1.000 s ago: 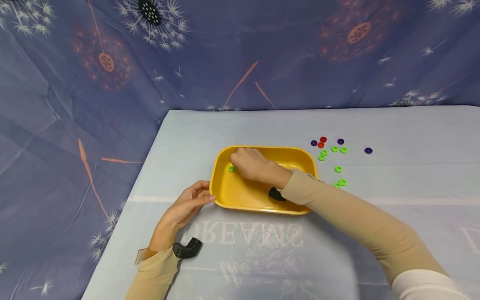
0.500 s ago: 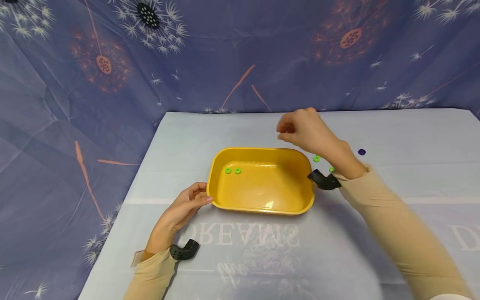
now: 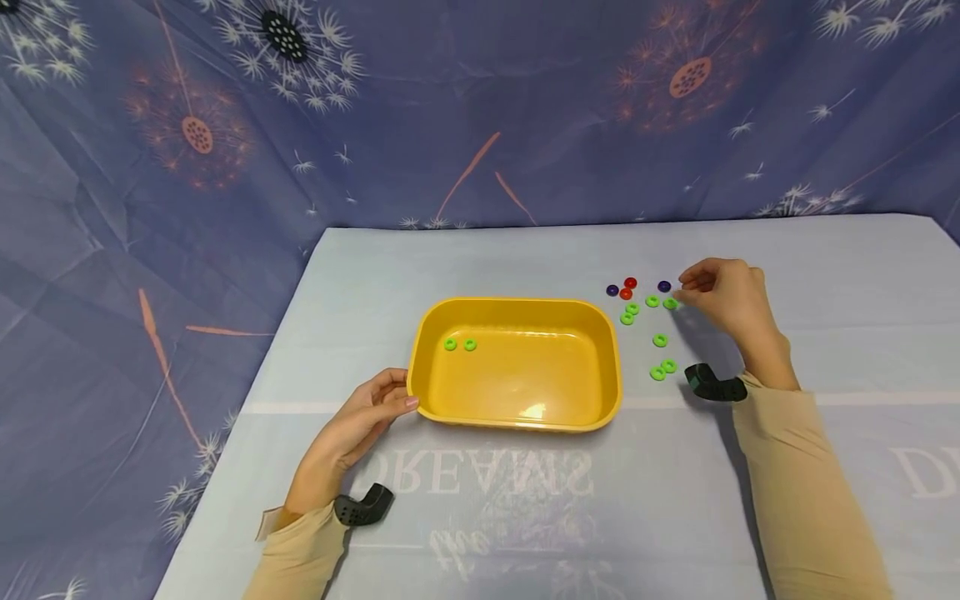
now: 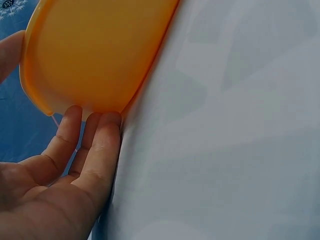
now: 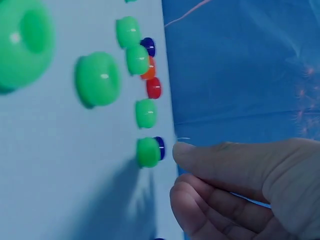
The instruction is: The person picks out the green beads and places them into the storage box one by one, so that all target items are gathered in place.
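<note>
A yellow tray point(image 3: 517, 423) stands on the table, with two green rings point(image 3: 470, 345) inside near its left end. My left hand point(image 3: 372, 414) touches its left end, thumb at the rim and fingertips against the outer wall point(image 4: 95, 114). My right hand point(image 3: 731, 304) hovers at the right beside loose rings, thumb and fingers slightly apart with nothing between them. Nearest to its fingertips are a green ring point(image 3: 670, 304) and a dark purple ring point(image 3: 664, 287). In the right wrist view, that green ring point(image 5: 147, 152) partly covers the purple ring point(image 5: 161, 148).
More green rings point(image 3: 660, 341) lie scattered right of the tray. Two red rings point(image 3: 631, 283) and another purple ring point(image 3: 612, 291) sit behind them. A patterned blue cloth point(image 3: 420, 117) hangs behind the table point(image 3: 465, 258). Each wrist wears a black camera point(image 3: 714, 384).
My right hand has left the tray and moved right to the loose rings. Two green rings now show in the tray. The left hand has stayed at the tray's end.
</note>
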A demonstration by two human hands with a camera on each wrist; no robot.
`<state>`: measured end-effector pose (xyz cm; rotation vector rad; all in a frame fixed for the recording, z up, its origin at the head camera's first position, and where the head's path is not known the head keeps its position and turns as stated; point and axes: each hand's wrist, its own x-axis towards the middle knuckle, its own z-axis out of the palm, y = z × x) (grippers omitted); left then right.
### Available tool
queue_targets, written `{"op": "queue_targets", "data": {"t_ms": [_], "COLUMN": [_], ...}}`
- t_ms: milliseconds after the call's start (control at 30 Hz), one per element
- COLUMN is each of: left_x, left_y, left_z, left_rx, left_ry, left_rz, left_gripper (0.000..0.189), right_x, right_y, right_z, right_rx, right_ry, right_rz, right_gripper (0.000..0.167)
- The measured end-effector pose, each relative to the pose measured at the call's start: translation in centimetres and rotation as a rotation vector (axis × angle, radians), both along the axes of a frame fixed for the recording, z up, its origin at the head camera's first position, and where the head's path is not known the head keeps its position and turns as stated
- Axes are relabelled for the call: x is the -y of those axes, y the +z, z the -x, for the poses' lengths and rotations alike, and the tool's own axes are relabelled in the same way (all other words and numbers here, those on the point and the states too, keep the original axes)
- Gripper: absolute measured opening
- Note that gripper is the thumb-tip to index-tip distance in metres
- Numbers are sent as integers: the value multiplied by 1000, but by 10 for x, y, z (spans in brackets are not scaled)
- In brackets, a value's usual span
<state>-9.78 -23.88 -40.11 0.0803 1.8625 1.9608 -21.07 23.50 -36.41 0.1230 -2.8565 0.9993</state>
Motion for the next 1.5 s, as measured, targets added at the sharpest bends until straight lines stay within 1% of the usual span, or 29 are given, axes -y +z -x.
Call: {"op": "queue_targets", "data": {"t_ms": [67,167,300,500,700,833,1167,1267,1333,1400,1500], "left_x": [0,1,3,2,1,-1,-2,-1,-1,0,3], "left_y": [-1,-1,-1,-3,-5,-4,-3,-3,-2,-2,-1], "left_z": [1,0,-2,-3,-2,0,4,4,4,4,4], "left_rx": [7,6,-4,-10,-11,-2,-10,-4,-3,-6,-4], "left_ry": [-1,3,4,-1,4,1,-6,-8,-11,-7,10], "left_rz": [-1,-6,-8,-18,-19,-10,1,3,7,9,7], "left_gripper": [49,47,46,47,47,47,46,46,46,46,45], "right_x": [-4,-4,-2,2,9,9,6,6,9,16,34], "right_y": [-8,-14,-19,-22,-26,-28,-27,-23,-16,-5,13], "right_z": [1,2,4,4,4,2,4,3,0,-3,-9], "right_rx": [21,44,45,2,6,-10,-24,-35,-57,-91,-148], "right_ry": [-15,-15,-7,-13,-21,-29,-26,-31,-38,-48,-26], "right_rz": [-5,-9,-1,-13,-13,-19,-19,-10,3,15,26], "right_gripper": [28,32,30,24,24,23,22,22,22,22,21]}}
